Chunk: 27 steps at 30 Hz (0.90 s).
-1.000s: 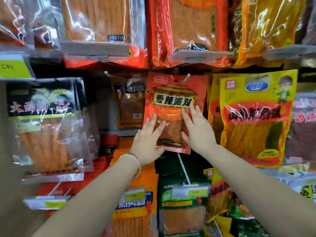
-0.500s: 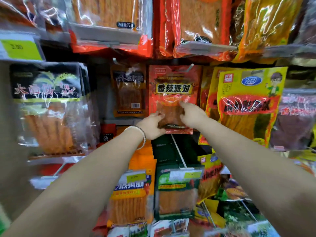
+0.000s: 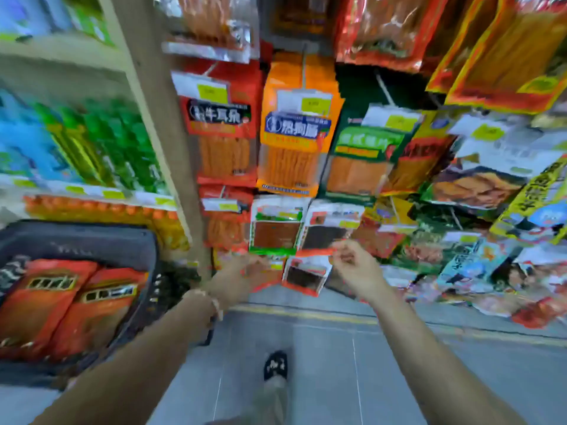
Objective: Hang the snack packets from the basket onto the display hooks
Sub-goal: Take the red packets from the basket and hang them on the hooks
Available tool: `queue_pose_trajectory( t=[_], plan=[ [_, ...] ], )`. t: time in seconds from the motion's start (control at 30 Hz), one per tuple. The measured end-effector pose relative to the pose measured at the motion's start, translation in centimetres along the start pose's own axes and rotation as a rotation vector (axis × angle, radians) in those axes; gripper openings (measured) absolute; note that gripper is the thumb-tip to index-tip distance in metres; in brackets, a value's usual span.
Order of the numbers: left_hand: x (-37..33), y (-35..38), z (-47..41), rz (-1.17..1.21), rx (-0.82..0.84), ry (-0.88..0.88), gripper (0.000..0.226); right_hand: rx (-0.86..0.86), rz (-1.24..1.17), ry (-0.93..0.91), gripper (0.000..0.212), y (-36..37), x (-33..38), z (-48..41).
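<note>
**Packet left on its hook; view drops to the basket [image 3: 92, 237]**

Change: half a second ago both hands pressed on the lower part of a red packet hanging on an upper hook. That hung packet is now out of frame above. The view has tilted down to the lower rows of the rack [image 3: 294, 124] and the grey floor [image 3: 352, 363].

Hands: the left hand [image 3: 254, 269] and right hand [image 3: 352, 265] have come down. They are apart from each other, in front of the bottom row of hanging packets. Motion blur is heavy.
- Right hand: fingers loosely curled, nothing seen in them. A red strip at its fingertips looks like the bottom edge of a packet on the rack behind.
- Left hand: smeared against red packaging behind it. Cannot tell whether it holds anything. Bracelet [image 3: 211, 299] on the wrist.

Reading: that packet counts as hung. The cycle probably resets, with the next pick from the basket.

Containers: the basket is dark plastic, at the left edge of frame, just beside the rack's upright post [image 3: 159, 133].
- Two red packets [image 3: 101, 311] lie side by side, filling its middle and right side. They look like the same type as the one just hung.
- A dark packet [image 3: 12, 271] sits at the basket's far left, cut off by the frame.
- Anything underneath is hidden.

The remaining stock lies apart from both hands, with the left hand nearer.
</note>
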<state>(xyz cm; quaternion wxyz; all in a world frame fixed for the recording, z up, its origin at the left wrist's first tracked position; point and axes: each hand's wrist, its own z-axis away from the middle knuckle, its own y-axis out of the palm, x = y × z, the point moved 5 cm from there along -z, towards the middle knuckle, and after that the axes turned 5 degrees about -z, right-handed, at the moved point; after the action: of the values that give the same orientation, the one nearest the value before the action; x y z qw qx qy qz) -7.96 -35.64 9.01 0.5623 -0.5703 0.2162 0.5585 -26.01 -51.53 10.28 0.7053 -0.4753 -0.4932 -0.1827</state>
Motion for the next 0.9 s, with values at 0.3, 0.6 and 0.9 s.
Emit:
queue_pose_trajectory(
  t=[0.3, 0.6, 0.9],
  plan=[
    [22.3, 3.5, 23.3, -0.067, 0.075, -0.669, 0.016, 0.528, 0.105, 0.717, 0.016, 16.6, -12.7, 19.5],
    [30.9, -7.8, 27.9, 0.16, -0.079, -0.896, 0.016, 0.952, 0.459, 0.535, 0.016, 30.5, -5.5, 18.2],
    [34.0, -27.0, 22.0, 0.289, -0.256, -0.7, 0.026, 0.917, 0.151, 0.351, 0.008, 48.9, 9.2, 8.7]
  ],
)
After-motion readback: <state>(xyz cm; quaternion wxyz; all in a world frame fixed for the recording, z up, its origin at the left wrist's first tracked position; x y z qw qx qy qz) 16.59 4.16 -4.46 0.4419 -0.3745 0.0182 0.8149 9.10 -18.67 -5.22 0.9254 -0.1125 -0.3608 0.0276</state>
